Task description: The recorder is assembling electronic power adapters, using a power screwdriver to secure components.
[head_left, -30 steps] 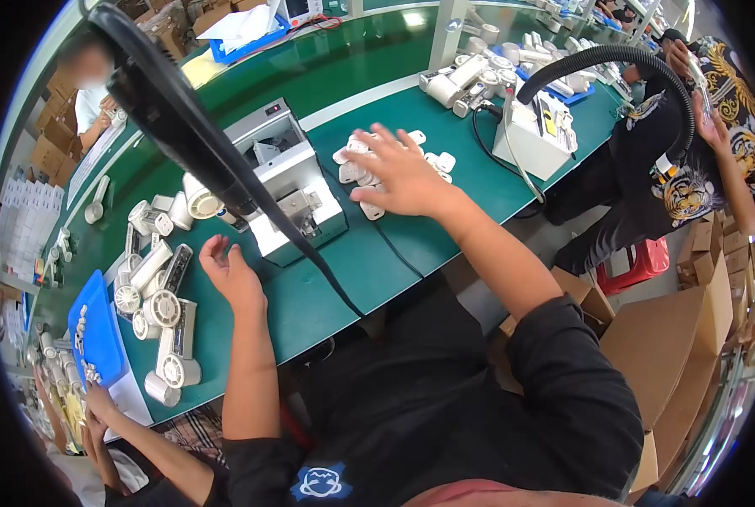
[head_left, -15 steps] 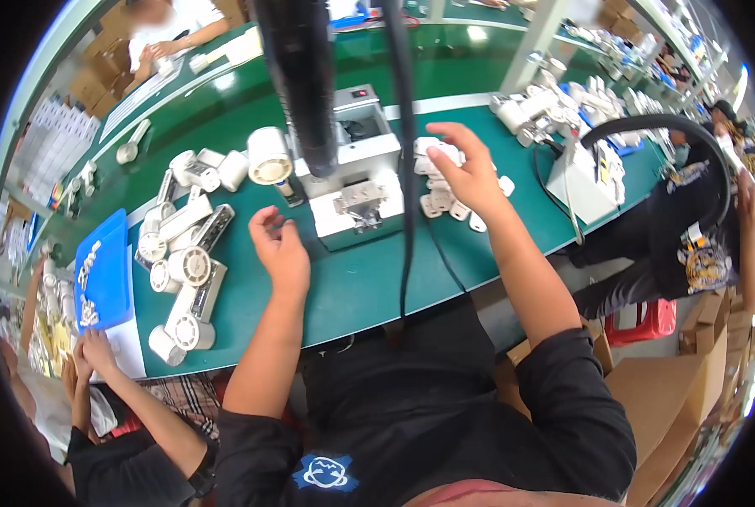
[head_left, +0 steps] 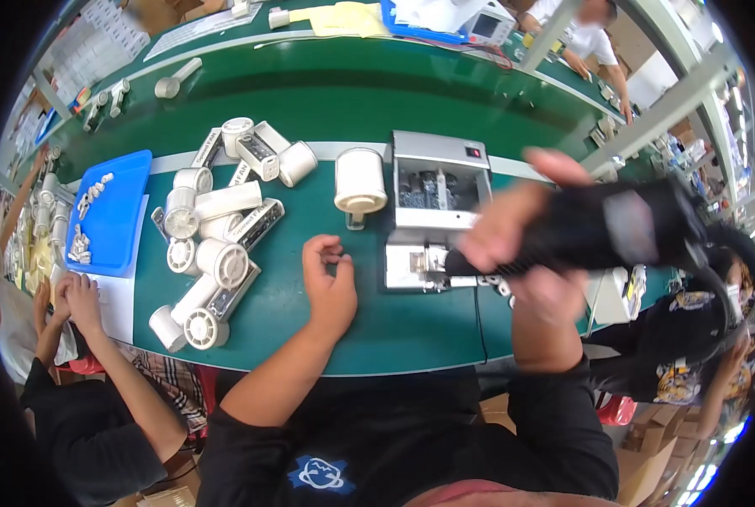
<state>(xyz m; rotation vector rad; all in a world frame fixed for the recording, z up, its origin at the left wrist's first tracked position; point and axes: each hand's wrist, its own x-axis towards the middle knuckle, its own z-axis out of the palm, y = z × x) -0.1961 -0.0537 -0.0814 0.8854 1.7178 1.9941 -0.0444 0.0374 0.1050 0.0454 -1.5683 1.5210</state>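
My right hand [head_left: 555, 296] is blurred and wrapped round a black cylindrical power tool [head_left: 563, 224] with a ribbed nose, which hides part of the hand. The nose points left at a small metal fixture [head_left: 417, 265] on the front of a grey box-shaped machine [head_left: 432, 152]. My left hand [head_left: 331, 283] is over the table with its fingers curled in and nothing visible in them. Beyond it, close to the machine, a white handheld fan [head_left: 360, 182] stands with its round head up.
Several white handheld fans [head_left: 221, 258] lie piled on the green table [head_left: 377, 338] to the left. A blue tray [head_left: 119, 198] of small white parts is farther left, beside a co-worker's hands [head_left: 81, 304]. Small white pieces [head_left: 502, 287] and a cable [head_left: 481, 325] lie near the fixture.
The whole view has shifted. My right hand has left the white pieces and closed round the black tool, which has swung from upright to slanting. My left hand's fingers have curled in more.
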